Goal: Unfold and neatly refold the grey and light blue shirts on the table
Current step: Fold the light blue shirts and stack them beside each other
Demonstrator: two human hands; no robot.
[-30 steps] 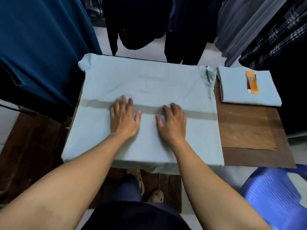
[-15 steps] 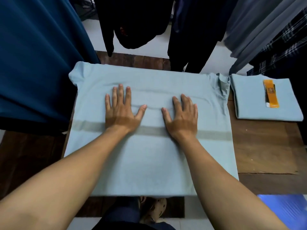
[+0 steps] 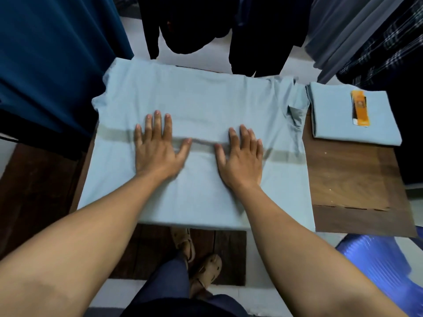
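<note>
left hand (image 3: 158, 152) flat, right hand (image 3: 242, 160) flat

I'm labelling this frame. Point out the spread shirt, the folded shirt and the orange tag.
spread shirt (image 3: 206, 94): head view, far flat panel.
folded shirt (image 3: 333, 117): head view, top face, left half.
orange tag (image 3: 360, 108): head view, its middle.

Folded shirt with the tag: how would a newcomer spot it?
Find the wooden table. A spread-out shirt covers most of it; look to the table's far right corner. The folded shirt lies there, a small rectangle, alone in carrying an orange tag.
</note>
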